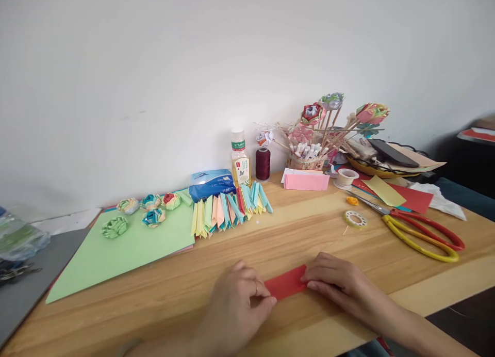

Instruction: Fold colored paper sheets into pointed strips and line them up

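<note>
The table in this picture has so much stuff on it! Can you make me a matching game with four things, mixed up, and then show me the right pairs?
Things:
1. Red paper strip
2. Scissors
3. Dark red thread spool
4. Green sheet

Clues:
A. Stands beside the bottle
B. Lies under folded paper flowers
C. Has the left hand at one end and the right hand at the other
D. Is red and yellow at the end you hold

Right pairs: 1-C, 2-D, 3-A, 4-B
</note>
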The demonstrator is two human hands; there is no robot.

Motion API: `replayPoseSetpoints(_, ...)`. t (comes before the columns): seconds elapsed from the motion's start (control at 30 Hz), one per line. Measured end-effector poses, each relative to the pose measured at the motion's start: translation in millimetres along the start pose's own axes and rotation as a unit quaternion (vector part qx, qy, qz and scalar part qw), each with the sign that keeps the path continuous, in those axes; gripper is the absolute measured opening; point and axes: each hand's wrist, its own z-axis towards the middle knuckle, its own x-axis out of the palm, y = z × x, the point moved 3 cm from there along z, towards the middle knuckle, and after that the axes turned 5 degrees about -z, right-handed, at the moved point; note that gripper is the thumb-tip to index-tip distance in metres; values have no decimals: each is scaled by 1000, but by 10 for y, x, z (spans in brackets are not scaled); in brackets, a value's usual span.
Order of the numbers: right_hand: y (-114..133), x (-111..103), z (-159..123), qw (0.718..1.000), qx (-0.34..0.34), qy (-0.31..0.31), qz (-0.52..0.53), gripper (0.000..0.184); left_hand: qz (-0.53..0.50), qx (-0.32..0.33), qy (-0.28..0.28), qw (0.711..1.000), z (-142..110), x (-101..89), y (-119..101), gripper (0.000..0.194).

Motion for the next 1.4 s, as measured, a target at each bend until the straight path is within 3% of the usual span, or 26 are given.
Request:
replayPoseSetpoints(0.13,-75,17,-16,995,89,-9,44,19,-9,-40,4,999,37,-14,-4,15)
replayPoseSetpoints(0.27,-115,45,-29,981,161,-6,108,25,12,-73,9,997,62,-26,18,12)
replayPoseSetpoints(0.43,-116,50,-23,974,184,-27,126,24,27,-71,11,997,54,-19,33,14)
replayPoseSetpoints(0.63,-146,105,44,976,198,-60,70,18,37,-128,10,991,40,-6,68,10)
replayPoseSetpoints(0.9,-124,250,-21,974,191,-111,-49,20,60,7,-13,998,26,9,14,19)
replayPoseSetpoints(1.13,-46,272,-50,973,161,-135,-94,14,83,42,-26,995,8,39,35,19)
replayPoseSetpoints(1.4,50,217,18,973,153,-131,-114,3,85,39,-33,995,31,28,68,15)
